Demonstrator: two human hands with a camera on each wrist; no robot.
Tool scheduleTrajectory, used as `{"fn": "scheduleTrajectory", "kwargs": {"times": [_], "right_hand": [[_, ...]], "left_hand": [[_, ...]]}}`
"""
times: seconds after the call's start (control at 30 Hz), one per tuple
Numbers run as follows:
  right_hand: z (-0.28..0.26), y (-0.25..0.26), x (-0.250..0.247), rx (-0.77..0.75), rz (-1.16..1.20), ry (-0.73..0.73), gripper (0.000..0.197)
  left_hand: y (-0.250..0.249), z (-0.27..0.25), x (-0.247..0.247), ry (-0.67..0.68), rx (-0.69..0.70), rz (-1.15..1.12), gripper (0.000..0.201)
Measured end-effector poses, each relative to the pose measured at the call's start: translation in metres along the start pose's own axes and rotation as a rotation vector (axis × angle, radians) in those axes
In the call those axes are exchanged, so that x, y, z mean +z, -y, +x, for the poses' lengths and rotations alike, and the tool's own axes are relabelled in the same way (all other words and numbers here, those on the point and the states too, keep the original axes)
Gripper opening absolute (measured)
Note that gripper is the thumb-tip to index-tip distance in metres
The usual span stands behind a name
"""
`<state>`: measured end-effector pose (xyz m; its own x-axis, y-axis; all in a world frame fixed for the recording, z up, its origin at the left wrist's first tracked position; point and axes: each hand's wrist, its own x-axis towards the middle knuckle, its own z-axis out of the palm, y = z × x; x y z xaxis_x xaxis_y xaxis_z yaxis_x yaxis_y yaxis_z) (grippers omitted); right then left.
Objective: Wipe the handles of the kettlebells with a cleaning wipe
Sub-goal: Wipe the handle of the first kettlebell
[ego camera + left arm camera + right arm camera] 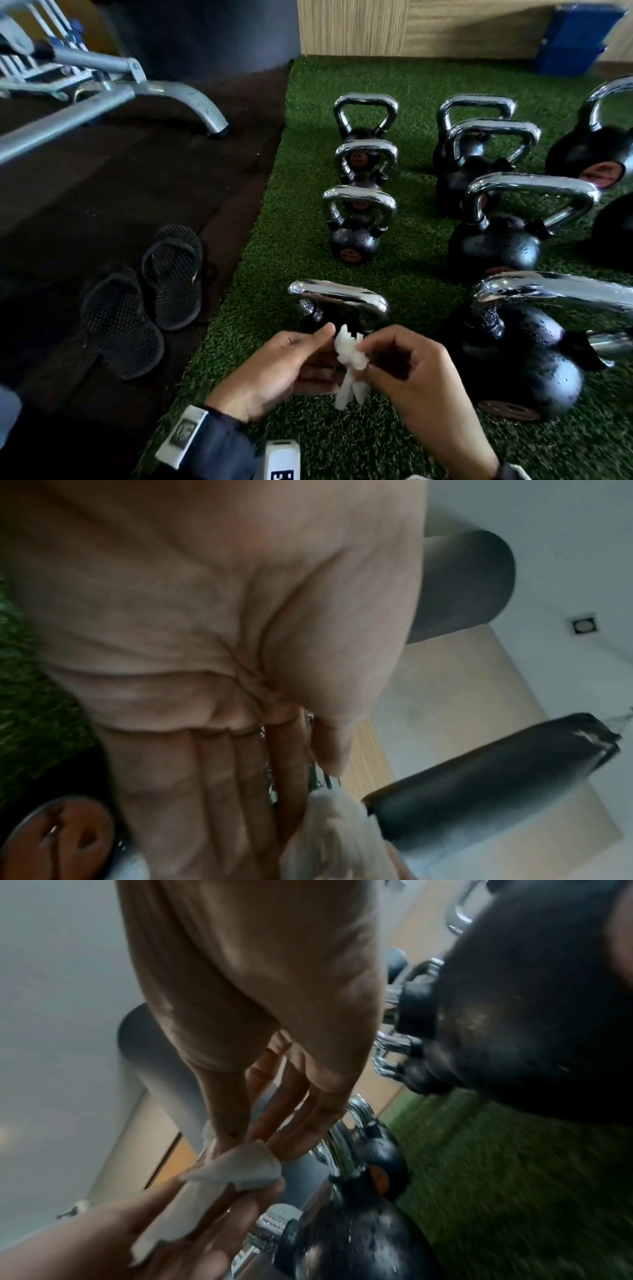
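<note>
Both hands hold the wipe (347,356) betw. them, just above the turf (308,219), near side of the closest kettlebell (337,308). Wipe is bunched; long axis runs roughly up-down, tail hanging toward the person. Left hand (274,373) pinches it w/ thumb + fingers, right hand (407,366) curls on its other side. Kettlebell handles all point up. Count: approx. 9 kettlebells in head view, some cut off at the edge; 2 sandals (144,298) on dark floor at left. Right wrist view alone shows the left fingers (219,1213) under the wipe.
</note>
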<state>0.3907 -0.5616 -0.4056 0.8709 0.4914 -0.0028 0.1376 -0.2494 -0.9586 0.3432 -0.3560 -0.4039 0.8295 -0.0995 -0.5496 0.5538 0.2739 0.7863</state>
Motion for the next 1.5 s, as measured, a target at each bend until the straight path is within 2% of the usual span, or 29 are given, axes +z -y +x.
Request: {"fn": "scheduleTrajectory", "kwargs": {"times": [0.13,0.23,0.3,0.37,0.4,0.47,0.5,0.57,0.63,0.7,0.77,0.9,1.1,1.2,1.33,1.5], "right_hand": [[0.011,0.020,0.002,-0.099,-0.077,-0.042,0.053],[0.017,0.028,0.005,-0.224,-0.156,-0.141,0.055],[0.018,0.027,0.004,-0.279,-0.185,-0.155,0.055],[0.017,0.015,0.002,-0.304,-0.185,-0.222,0.055],[0.017,0.006,0.002,-0.299,-0.175,-0.305,0.052],[0.019,-0.018,0.003,-0.213,-0.153,-0.487,0.050],[0.023,-0.031,0.004,-0.136,-0.126,-0.524,0.053],[0.033,-0.052,0.010,0.017,-0.023,-0.428,0.056],[0.042,-0.065,0.017,0.072,-0.044,-0.268,0.051],[0.048,-0.071,0.026,0.029,-0.136,-0.212,0.041],[0.051,-0.075,0.031,0.005,-0.125,-0.220,0.032],[0.051,-0.082,0.032,-0.004,-0.075,-0.239,0.023],[0.052,-0.086,0.032,-0.018,-0.072,-0.276,0.018],[0.053,-0.085,0.033,-0.028,-0.066,-0.286,0.017],[0.053,-0.085,0.034,-0.025,-0.055,-0.294,0.019],[0.053,-0.084,0.032,0.022,-0.063,-0.278,0.020]], "left_hand": [[0.008,-0.006,0.000,0.029,0.092,-0.143,0.039],[0.001,-0.010,-0.006,0.053,0.166,-0.150,0.032],[-0.009,-0.015,-0.013,0.029,0.266,-0.080,0.034],[-0.022,-0.019,-0.018,-0.074,0.431,0.010,0.040],[-0.027,-0.019,-0.019,-0.155,0.537,0.059,0.041],[-0.036,-0.015,-0.016,-0.341,0.785,0.213,0.034],[-0.038,-0.011,-0.012,-0.437,0.893,0.334,0.032],[-0.039,0.002,-0.003,-0.586,1.046,0.609,0.029],[-0.035,0.012,0.005,-0.644,1.126,0.901,0.028],[-0.028,0.019,0.005,-0.643,1.147,1.069,0.030],[-0.023,0.021,-0.002,-0.688,1.164,1.062,0.030],[-0.017,0.018,-0.026,-0.833,1.089,0.839,0.029],[0.002,0.024,-0.031,-0.765,1.112,0.720,0.029],[0.009,0.033,-0.035,-0.773,1.000,0.437,0.031],[0.016,0.046,-0.049,-0.812,0.811,0.286,0.027],[0.038,0.054,-0.047,-0.786,0.780,0.110,0.024]]}}
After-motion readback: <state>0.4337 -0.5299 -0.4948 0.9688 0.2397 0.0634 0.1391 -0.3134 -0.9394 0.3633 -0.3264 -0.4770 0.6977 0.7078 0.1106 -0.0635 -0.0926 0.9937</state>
